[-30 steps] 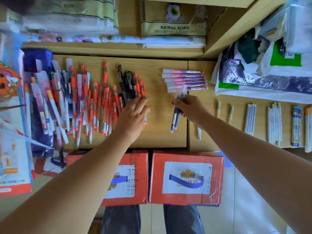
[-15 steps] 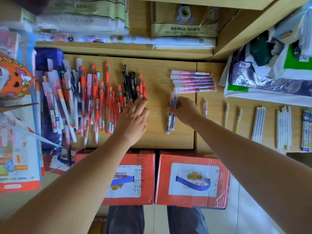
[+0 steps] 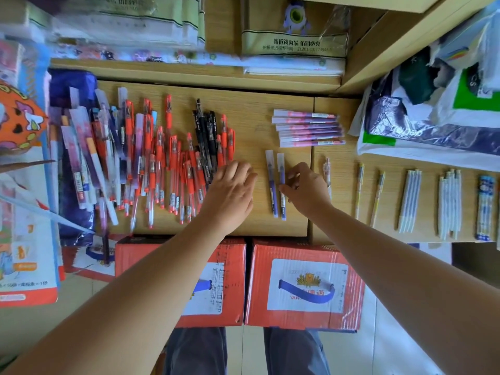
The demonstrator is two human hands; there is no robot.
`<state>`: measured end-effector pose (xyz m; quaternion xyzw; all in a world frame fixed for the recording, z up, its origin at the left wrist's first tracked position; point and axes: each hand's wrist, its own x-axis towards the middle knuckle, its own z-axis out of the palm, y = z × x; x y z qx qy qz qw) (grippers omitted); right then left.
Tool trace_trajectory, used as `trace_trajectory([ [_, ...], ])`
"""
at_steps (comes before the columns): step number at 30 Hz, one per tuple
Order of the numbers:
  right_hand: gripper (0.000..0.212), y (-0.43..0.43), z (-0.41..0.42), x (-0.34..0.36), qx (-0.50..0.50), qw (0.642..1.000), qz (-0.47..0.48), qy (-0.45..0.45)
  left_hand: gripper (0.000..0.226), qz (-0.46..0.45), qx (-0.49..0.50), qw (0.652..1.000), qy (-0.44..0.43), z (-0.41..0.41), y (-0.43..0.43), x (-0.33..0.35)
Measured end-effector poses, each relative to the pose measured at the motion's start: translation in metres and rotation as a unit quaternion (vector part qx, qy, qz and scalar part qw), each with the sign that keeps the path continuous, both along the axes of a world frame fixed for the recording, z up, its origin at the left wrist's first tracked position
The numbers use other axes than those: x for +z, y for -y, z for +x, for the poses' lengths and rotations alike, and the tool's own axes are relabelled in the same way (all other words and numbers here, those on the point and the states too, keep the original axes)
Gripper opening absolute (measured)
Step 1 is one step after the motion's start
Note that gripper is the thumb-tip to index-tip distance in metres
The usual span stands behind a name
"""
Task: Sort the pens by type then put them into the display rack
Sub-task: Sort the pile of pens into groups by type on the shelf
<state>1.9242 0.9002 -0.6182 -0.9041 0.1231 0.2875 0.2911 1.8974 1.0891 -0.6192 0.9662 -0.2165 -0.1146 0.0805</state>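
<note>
Figure: On the wooden board (image 3: 254, 112), our landmark, the unsorted pen pile (image 3: 162, 163) covers the left half. The left hand (image 3: 230, 196) rests flat on the pile's board-centre edge, fingers straight and together. Right of centre, two purple pens (image 3: 272, 185) lie side by side, long axes toward us. The nearer right hand (image 3: 307, 192), just to their right, touches the outer pen with curled fingers. We cannot tell whether it pinches.
</note>
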Motion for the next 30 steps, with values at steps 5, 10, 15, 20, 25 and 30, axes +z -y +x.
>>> trace_trajectory([
  [5,0.016,0.007,-0.007,0.0,-0.014,0.999,0.015,-0.027,0.056,-0.009,-0.001,0.996,-0.092,-0.004,0.025,0.001],
  [10,0.012,0.022,-0.014,0.001,-0.043,0.998,0.027,-0.029,0.058,-0.031,-0.012,0.991,-0.129,-0.01,0.047,0.004],
  [15,0.01,0.032,-0.017,0.006,-0.049,0.996,0.066,-0.034,0.053,-0.03,0.02,0.992,-0.121,-0.012,0.049,0.005],
  [20,0.012,0.033,-0.018,0.009,-0.036,0.997,0.063,-0.016,0.049,-0.026,0.028,0.992,-0.121,-0.015,0.036,0.008],
  [25,0.013,0.022,-0.012,0.023,-0.031,0.998,0.048,0.015,0.036,-0.039,0.07,0.993,-0.086,-0.017,0.018,0.021],
  [30,0.018,-0.027,0.0,0.038,0.016,0.991,0.106,0.085,0.022,-0.06,0.195,0.978,-0.029,-0.023,-0.029,0.034],
])
